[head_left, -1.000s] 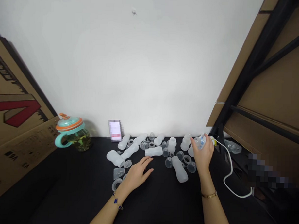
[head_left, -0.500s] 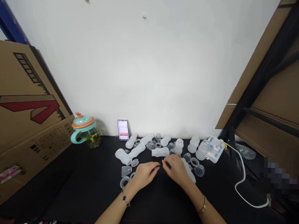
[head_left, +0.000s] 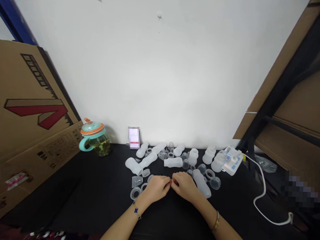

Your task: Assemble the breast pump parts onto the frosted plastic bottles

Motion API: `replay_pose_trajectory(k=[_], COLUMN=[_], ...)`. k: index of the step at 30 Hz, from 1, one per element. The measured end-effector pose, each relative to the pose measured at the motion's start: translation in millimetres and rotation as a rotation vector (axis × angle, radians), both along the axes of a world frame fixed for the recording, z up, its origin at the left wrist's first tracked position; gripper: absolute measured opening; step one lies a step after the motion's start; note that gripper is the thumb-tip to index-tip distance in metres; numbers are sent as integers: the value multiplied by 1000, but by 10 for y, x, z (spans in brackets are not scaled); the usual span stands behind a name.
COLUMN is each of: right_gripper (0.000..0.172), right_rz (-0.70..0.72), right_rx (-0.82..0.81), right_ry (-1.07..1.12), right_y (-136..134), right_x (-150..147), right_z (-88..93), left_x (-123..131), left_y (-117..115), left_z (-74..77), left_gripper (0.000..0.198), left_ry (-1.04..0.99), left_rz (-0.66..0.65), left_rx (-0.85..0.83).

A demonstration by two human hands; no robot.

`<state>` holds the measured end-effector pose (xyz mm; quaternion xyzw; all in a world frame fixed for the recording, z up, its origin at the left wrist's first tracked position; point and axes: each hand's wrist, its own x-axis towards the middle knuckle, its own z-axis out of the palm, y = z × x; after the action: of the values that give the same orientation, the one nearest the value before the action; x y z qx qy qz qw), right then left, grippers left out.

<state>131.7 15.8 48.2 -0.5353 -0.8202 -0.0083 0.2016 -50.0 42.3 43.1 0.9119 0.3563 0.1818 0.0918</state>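
Observation:
My left hand (head_left: 159, 187) and my right hand (head_left: 183, 184) meet at the fingertips over the black table, in front of scattered baby-bottle parts. Both have their fingers curled in and pinched together; whatever may be between them is hidden or too small to make out. Beside my right hand lies a frosted white bottle body (head_left: 201, 183) on its side. Left of my left hand are a clear cap (head_left: 137, 181) and a white screw ring (head_left: 135, 193). Another bottle body (head_left: 173, 162) rests just beyond the hands.
Two assembled bottles (head_left: 209, 155) stand near a white power strip (head_left: 231, 161) with a cable. More bottle bodies (head_left: 148, 159), rings and caps lie toward the wall. A teapot-shaped cup (head_left: 96, 137) stands left beside a cardboard box (head_left: 32, 80); a blurred phone (head_left: 134, 137) leans on the wall.
My hands, slightly apart before, have come together at the fingertips. The right hand's fingers have curled in more. The whole view has shifted a little.

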Motion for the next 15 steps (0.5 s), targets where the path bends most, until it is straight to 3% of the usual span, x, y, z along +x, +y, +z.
replay_pose_trajectory(k=[15], right_gripper=[17], right_rz=[-8], right_rx=[-26], right_ry=[15], right_y=[-4], right_x=[0], right_z=[-6], left_x=[-5], left_y=[3], left_z=[-6], left_gripper=[20], left_ry=[16], left_rz=[-2], left_rx=[7])
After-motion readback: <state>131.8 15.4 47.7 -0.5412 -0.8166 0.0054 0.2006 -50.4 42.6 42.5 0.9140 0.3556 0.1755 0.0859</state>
